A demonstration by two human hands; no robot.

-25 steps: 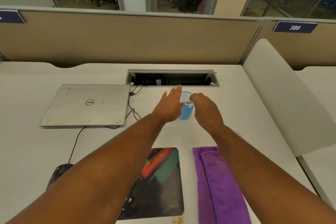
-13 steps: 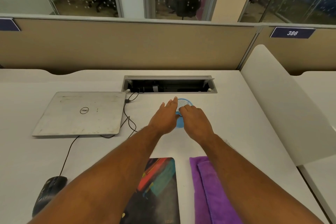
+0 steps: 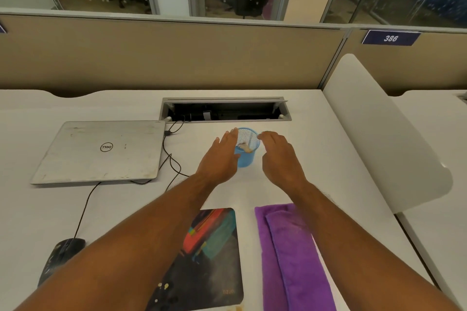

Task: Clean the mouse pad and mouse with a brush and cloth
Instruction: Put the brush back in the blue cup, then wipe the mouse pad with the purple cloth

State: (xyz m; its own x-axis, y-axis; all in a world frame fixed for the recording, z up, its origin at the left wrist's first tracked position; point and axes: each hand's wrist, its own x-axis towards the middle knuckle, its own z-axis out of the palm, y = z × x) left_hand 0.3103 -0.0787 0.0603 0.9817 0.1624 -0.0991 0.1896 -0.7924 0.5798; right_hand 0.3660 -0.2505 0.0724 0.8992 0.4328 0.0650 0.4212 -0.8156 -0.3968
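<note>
Neither grip holds anything: left hand [image 3: 222, 156] and right hand [image 3: 280, 156] flank the blue cup [image 3: 246, 156], fingers relaxed. Steady it at 9 o'clock; lift the brush [image 3: 244, 147] straight out.

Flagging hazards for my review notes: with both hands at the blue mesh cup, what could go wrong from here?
1. The light blue mesh cup could tip if the left hand pushes its side while the brush inside is reached for.
2. The black cable beside the left forearm could snag, tugging the closed silver laptop.
</note>
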